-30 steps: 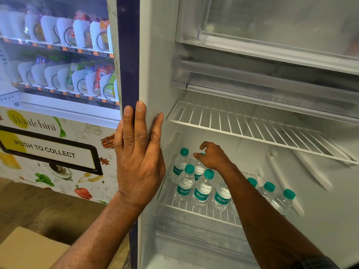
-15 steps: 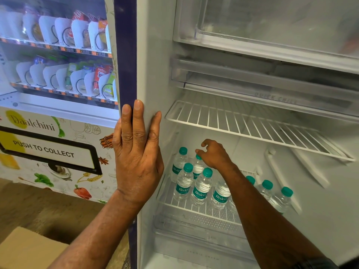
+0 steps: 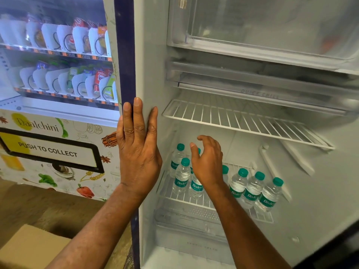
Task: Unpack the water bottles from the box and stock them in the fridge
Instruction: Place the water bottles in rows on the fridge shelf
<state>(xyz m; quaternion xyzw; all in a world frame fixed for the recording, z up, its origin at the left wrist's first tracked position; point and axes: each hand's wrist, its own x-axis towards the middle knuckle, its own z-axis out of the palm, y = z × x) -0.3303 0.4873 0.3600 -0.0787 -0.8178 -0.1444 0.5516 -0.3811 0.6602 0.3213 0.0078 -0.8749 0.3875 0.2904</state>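
Bracing my left hand (image 3: 138, 152) flat on the fridge (image 3: 153, 65) edge, probably for balance, I hover my right hand (image 3: 208, 166), fingers loose and empty, over the bottles (image 3: 251, 189) standing on the low shelf (image 3: 166, 193).

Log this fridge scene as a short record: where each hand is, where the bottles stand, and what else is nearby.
left hand: flat against the left front edge of the fridge, fingers straight
right hand: inside the fridge, above the left bottles, fingers relaxed, holding nothing
water bottles: upright on the lower wire shelf, at least seven showing, green caps
upper wire shelf: no bottles on it
cardboard box: low at the left, contents hidden
vending machine: left of the fridge
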